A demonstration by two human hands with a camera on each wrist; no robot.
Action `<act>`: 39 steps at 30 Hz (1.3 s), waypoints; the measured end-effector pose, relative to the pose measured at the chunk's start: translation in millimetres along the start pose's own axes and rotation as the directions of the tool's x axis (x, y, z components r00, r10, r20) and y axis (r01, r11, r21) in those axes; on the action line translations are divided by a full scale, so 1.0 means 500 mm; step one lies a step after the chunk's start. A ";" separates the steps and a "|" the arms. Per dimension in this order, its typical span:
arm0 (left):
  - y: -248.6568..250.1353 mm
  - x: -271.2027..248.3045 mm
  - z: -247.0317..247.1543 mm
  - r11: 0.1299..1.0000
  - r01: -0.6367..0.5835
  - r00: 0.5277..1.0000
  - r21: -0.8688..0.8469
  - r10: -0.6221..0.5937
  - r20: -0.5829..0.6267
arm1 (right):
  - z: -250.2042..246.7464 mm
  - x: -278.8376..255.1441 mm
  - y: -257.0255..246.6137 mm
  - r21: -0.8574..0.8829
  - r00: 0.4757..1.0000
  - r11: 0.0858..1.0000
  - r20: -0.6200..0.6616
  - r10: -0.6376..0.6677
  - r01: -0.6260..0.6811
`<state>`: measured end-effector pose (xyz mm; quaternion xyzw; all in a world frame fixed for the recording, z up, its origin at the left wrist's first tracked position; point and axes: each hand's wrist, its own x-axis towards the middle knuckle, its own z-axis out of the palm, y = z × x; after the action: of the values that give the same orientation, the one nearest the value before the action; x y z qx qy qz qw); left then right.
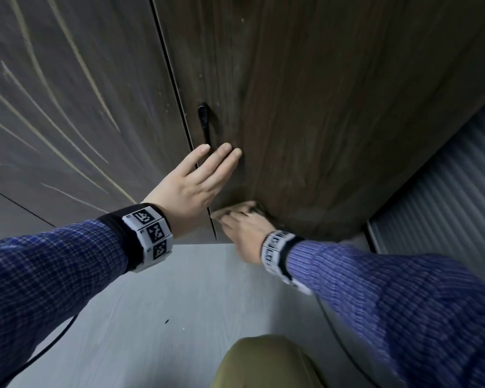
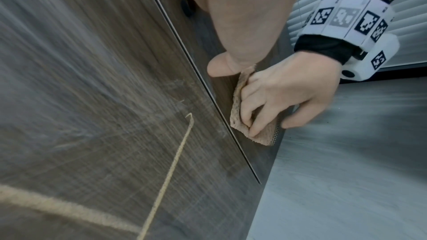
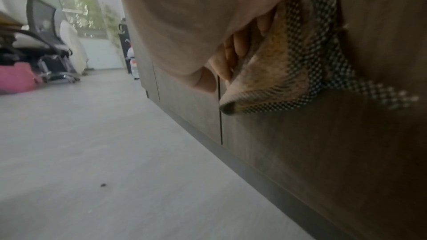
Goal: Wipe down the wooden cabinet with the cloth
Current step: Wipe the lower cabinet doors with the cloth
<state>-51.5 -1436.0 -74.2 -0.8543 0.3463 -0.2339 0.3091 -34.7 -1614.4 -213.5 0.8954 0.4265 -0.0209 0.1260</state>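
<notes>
My right hand [image 2: 284,96] bends its fingers onto the cloth [image 2: 238,116] and presses it flat on the wooden cabinet [image 1: 333,107], low on the door, near its bottom edge and right beside the thin gap between the doors. My left hand [image 1: 196,183] lies flat and open on the door just above, under the black handle [image 1: 205,121]. The rest of the door goes up from the cloth, so I think I wipe up next. I see no words to read, only black-and-white squares on my wristbands [image 1: 149,233].
</notes>
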 end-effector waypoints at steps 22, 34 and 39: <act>-0.001 0.118 -0.125 0.987 -0.093 0.995 -0.130 0.096 0.016 | -0.082 -0.148 0.099 -0.053 0.987 0.995 -0.141 0.073 -0.081; -0.040 0.146 -0.107 0.970 -0.228 0.961 0.079 0.212 0.180 | -0.147 -0.449 0.347 -0.132 0.973 0.968 -0.118 0.200 -0.215; -0.040 0.140 -0.101 0.970 -0.238 0.956 0.053 0.224 0.189 | -0.225 -0.418 0.364 -0.055 0.838 0.953 -0.494 0.234 -0.299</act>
<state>-28.2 -1494.5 -11.9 -0.8135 0.4049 -0.1302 0.3966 -35.6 -1855.5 -36.7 0.9128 0.3159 0.2478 0.0754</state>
